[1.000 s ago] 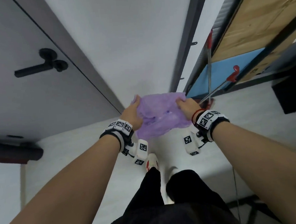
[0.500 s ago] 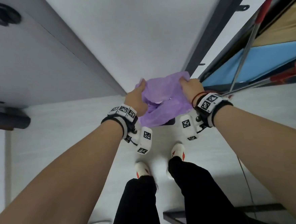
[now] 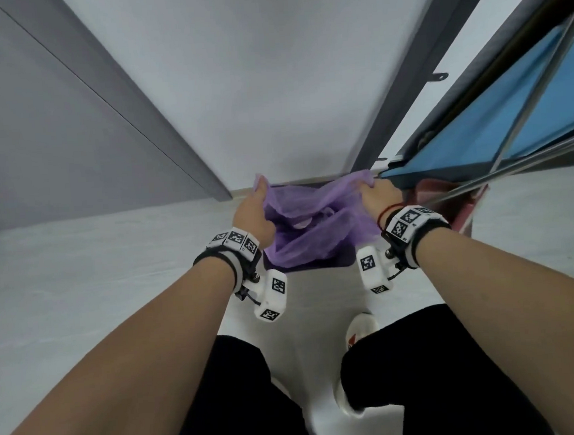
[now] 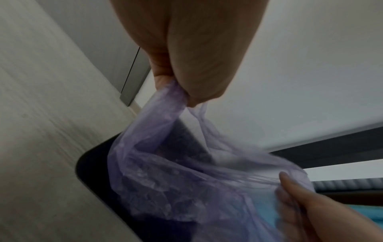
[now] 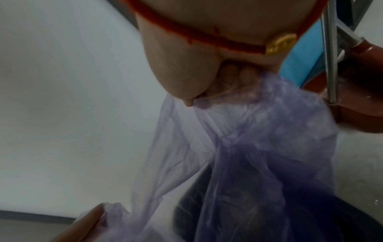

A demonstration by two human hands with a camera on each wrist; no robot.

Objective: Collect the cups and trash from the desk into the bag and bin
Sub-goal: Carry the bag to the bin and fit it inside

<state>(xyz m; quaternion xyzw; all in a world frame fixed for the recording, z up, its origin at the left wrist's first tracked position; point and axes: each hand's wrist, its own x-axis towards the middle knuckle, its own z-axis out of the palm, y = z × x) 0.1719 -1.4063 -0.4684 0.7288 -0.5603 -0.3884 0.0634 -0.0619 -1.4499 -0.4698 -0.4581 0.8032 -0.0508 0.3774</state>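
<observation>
A thin purple plastic bag (image 3: 316, 222) hangs stretched between both hands over a dark bin (image 3: 311, 266) on the floor by the wall. My left hand (image 3: 254, 212) pinches the bag's left edge; the wrist view shows thumb and fingers clamped on a gathered corner of the bag (image 4: 176, 147), above the bin's dark rim (image 4: 91, 176). My right hand (image 3: 377, 195) grips the right edge, fingers curled into the bag's film (image 5: 248, 131), with the bin (image 5: 228, 212) below it. Something pale sits inside the bag, blurred.
A red dustpan (image 3: 454, 202) with metal handles (image 3: 513, 167) leans at the right, close to my right hand, in front of a blue panel (image 3: 496, 121). A white wall rises behind the bin, a grey door (image 3: 52, 131) at left. My shoes stand on the pale floor.
The view has tilted down and closed in. Both hands have lowered the bag over the dark bin and pulled its mouth wider apart.
</observation>
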